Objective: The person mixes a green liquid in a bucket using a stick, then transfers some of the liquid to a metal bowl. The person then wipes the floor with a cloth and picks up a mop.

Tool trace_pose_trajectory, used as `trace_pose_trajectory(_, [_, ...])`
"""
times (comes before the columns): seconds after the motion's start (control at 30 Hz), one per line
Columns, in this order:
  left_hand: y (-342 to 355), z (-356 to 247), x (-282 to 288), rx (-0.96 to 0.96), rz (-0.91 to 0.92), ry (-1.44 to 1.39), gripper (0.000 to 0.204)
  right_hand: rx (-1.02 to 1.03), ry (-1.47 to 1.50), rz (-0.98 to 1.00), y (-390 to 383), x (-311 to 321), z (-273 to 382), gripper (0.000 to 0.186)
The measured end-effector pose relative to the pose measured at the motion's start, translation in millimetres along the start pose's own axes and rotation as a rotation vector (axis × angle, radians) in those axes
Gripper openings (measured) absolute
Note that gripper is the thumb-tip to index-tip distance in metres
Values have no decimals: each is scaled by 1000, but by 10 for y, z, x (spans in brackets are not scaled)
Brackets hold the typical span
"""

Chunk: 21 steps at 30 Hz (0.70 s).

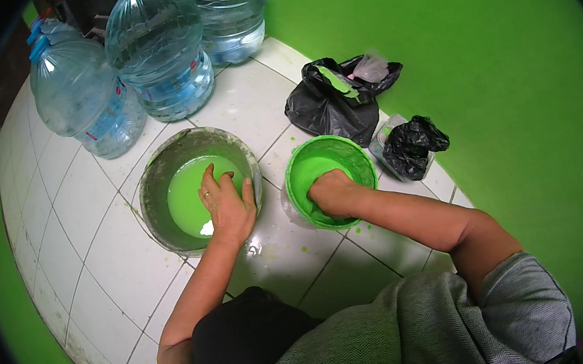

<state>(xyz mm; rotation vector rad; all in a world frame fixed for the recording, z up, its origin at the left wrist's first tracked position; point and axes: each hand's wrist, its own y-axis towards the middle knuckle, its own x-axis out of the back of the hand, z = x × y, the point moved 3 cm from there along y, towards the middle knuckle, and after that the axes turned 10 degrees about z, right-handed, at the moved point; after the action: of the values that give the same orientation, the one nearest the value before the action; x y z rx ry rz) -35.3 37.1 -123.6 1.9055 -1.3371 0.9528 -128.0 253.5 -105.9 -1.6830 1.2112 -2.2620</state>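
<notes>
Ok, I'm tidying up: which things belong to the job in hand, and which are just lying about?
In use:
grey bucket of green liquid, left grip over it
green-coated bucket, right grip inside

Apparently lying about:
large plastic bottles
black bag
small container with crumpled black plastic

The person's left hand [228,203], fingers apart and slightly bent, is over the grey bucket [153,186] of green liquid [182,193]. The right hand [331,190] reaches down inside the green-coated bucket [334,145], its fingers hidden. Both stand on the white tiled floor [101,230]. Beyond them are large bluish bottles [160,46] and a black bag [323,111].
</notes>
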Motion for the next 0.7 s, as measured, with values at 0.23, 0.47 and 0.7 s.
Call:
trace_pose_trajectory(0.23, [-2, -5, 28, 6, 11, -6, 44, -107, -62, -210, 249, -58, -79, 17])
trace_pose_trajectory(0.47, [-8, -16, 53, 9, -5, -10, 44, -252, -168, -209, 255, 14, -442, 17])
trace_pose_trajectory(0.7, [-27, -8, 30, 3, -6, -10, 44, -231, -78, -58, 109, 68, -327, 21])
